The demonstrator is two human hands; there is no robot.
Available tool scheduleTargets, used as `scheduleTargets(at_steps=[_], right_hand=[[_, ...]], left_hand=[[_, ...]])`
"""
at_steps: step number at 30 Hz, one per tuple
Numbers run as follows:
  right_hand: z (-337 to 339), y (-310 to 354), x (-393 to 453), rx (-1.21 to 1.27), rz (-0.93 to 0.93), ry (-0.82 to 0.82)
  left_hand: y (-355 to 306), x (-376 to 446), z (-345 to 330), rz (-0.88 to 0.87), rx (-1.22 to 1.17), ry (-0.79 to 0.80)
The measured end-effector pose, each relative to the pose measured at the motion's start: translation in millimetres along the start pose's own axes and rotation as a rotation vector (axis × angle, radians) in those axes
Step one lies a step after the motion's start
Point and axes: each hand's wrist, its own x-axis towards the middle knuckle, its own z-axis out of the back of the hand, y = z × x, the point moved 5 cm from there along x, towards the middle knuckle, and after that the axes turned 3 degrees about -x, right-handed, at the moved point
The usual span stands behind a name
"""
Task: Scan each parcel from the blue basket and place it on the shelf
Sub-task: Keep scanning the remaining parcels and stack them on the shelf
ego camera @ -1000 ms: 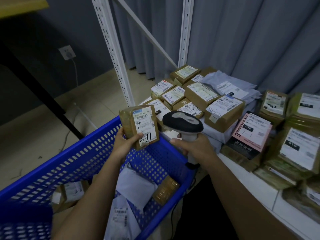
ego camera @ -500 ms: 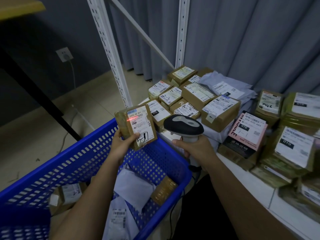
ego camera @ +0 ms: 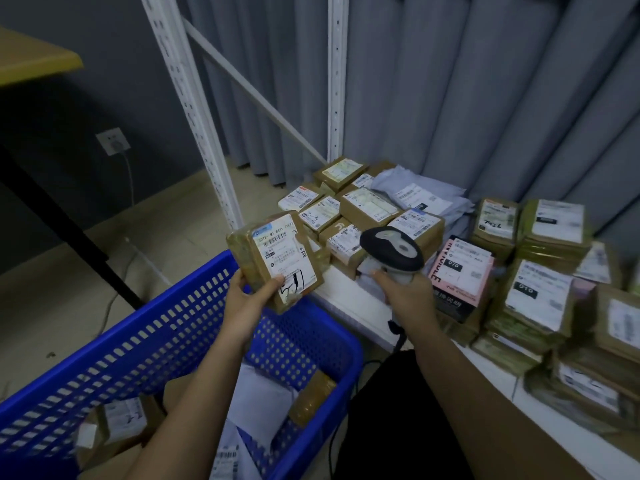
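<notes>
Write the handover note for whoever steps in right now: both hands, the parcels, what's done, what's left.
Left hand grips a brown parcel, label up, above the blue basket.
Right hand grips the scanner, its head turned toward that parcel; no scan beam shows.
Done: many parcels already stacked on the shelf.
Left: shelve the held parcel, then scan and shelve the parcels lying in the basket.

left hand curled, right hand clenched
</notes>
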Motion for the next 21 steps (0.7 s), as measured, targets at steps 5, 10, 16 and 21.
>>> scheduleTargets(at_steps=[5, 10, 16, 21], right_hand=[[78.6, 5.4, 2.2, -0.086, 0.015, -0.088], [187.6, 12.4, -24.3, -0.141, -0.014, -0.174], [318.5, 12.7, -74.7, 0.019, -0.013, -0.368], [409.6, -3.6, -99.3, 0.16, -0.012, -0.507]], left_hand=[[-30.3, -27.7, -65.6, -0.018, -0.043, 0.189], [-61.4, -66.3, -157.6, -0.082, 0.048, 0.427], [-67.2, -138.7, -272.9, -0.07, 0.129, 0.702], [-43.9, -196.2, -345.8, 0.003, 0.168, 0.828]])
